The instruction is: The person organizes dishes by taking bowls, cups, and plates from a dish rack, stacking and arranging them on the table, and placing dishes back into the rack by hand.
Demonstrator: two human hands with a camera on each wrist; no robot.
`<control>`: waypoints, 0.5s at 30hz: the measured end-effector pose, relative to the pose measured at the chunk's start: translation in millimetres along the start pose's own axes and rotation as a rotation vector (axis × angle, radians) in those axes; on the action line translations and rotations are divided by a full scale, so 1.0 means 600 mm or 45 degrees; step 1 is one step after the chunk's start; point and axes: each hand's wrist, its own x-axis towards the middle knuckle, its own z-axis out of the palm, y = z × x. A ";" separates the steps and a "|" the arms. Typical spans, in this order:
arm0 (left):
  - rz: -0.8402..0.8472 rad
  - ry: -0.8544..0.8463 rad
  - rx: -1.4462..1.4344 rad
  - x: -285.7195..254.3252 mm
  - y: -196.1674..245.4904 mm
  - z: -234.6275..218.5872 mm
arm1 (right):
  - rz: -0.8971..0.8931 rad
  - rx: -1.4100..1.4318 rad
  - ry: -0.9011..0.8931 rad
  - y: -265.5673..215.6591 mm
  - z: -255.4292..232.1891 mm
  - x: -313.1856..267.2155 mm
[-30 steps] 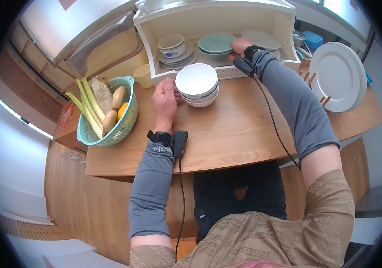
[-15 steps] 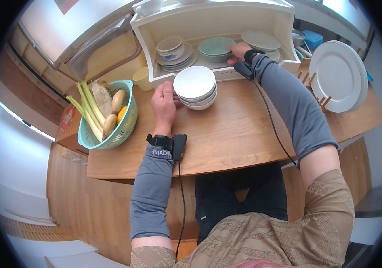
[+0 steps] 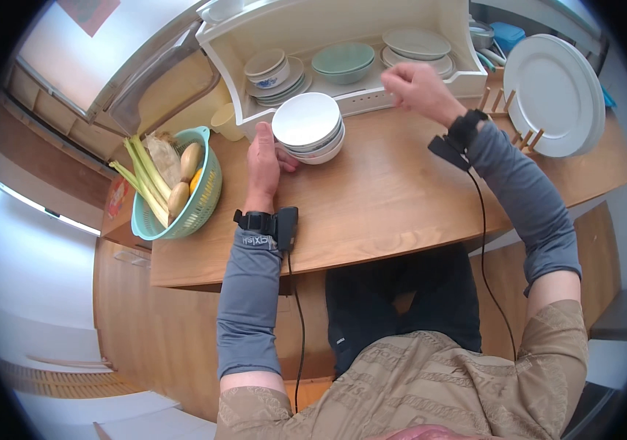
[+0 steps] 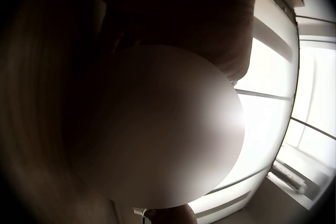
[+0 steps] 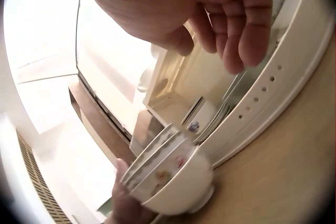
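Observation:
A stack of white bowls (image 3: 307, 121) stands on the table near the rack's front, some with small painted flowers on their sides. My left hand (image 3: 262, 165) holds it from the left, thumb raised by the rims and fingers round the lower side. Filling the left wrist view is a blurred bowl (image 4: 157, 129) close to the palm. My right hand (image 3: 420, 88) hangs over the rack's front edge, its loosely bent fingers (image 5: 253, 43) holding nothing. Behind it on the white rack (image 3: 357, 105), pale green bowls (image 3: 343, 59) sit between two piles of dishes.
To the left is a turquoise basket (image 3: 207, 187) with celery and other vegetables. A pale yellow cup (image 3: 225, 122) stands beside the rack. Large white plates (image 3: 552, 95) lean in a wooden holder (image 3: 522, 139) at right. White plates (image 3: 418, 44) lie at the rack's right end.
My right hand has let go of the pale green bowls' edge and drawn back to the right, out of the rack. My left hand stays at the white bowls; the head view has shifted slightly.

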 end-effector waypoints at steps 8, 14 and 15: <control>-0.011 -0.135 0.091 -0.025 0.023 0.031 | 0.291 0.342 -0.595 0.029 0.002 -0.088; -0.058 -0.366 -0.036 -0.037 0.030 0.061 | 0.413 0.500 -0.686 0.038 0.011 -0.101; -0.057 -0.398 -0.087 -0.039 0.031 0.069 | 0.403 0.527 -0.691 0.039 0.012 -0.102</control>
